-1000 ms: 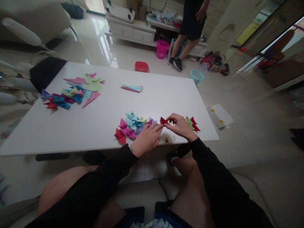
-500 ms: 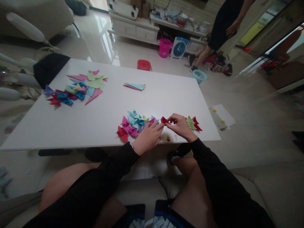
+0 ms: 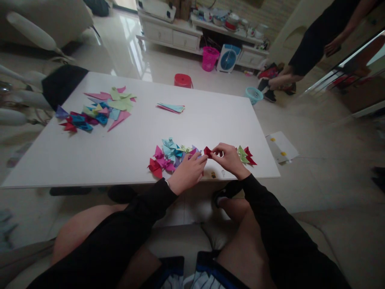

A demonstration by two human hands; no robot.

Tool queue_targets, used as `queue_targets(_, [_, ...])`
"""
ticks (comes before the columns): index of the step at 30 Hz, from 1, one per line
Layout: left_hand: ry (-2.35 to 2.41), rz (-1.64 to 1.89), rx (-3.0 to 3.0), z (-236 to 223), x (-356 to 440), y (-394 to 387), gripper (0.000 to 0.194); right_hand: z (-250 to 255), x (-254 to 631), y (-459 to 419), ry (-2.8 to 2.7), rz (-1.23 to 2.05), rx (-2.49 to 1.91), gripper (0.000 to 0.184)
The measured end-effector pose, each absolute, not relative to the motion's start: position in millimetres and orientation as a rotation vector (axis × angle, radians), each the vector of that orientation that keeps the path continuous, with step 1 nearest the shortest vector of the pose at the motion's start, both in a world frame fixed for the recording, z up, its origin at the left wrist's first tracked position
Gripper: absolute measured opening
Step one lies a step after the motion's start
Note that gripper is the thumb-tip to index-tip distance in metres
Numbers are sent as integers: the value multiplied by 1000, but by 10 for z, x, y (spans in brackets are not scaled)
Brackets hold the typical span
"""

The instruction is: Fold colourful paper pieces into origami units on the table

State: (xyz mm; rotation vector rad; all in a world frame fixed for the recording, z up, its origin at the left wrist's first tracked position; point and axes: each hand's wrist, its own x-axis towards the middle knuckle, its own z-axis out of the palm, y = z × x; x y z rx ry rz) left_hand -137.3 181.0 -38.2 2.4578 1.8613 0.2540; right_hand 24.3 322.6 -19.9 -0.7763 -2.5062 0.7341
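Observation:
A small dark red folded-paper piece (image 3: 207, 152), which looks like an origami crane, is held just over the near edge of the white table. My right hand (image 3: 227, 158) pinches its right side between thumb and fingers. From the left, my left hand (image 3: 189, 170) has its fingertips closed at the lower edge of the same piece; its thumb is hidden. A pile of colourful paper cranes (image 3: 169, 148) lies beside and partly behind my left hand. Right of my right hand sit green and red paper cranes (image 3: 247, 155).
On the white table (image 3: 120, 160), more folded paper pieces (image 3: 102, 110) spread at the far left, and a stack of narrow folded strips (image 3: 170, 108) lies in the middle. Beyond are a red stool (image 3: 183, 80), a blue basket (image 3: 254, 95) and a standing person (image 3: 311, 48).
The person in the background has stepped to the right. My hands stay almost in place, and the red piece has tipped slightly between my fingers.

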Motion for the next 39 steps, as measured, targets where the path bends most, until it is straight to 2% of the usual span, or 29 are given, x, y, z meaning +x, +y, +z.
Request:
queue_targets(11, [1860, 283, 2457, -384, -1374, 1807, 39, -135, 251, 3201, -2516, 708, -768, 4])
queue_targets(25, [1863, 291, 2460, -387, -1381, 1806, 39, -189, 259, 3227, -2485, 673, -792, 12])
queue_targets(33, [1864, 281, 2451, -400, -1379, 1803, 42, -188, 246, 3222, -2443, 726, -813, 18])
queue_targets(39, [1848, 309, 2453, -393, -1383, 1802, 41, -227, 218, 3230, -2399, 838, -852, 15])
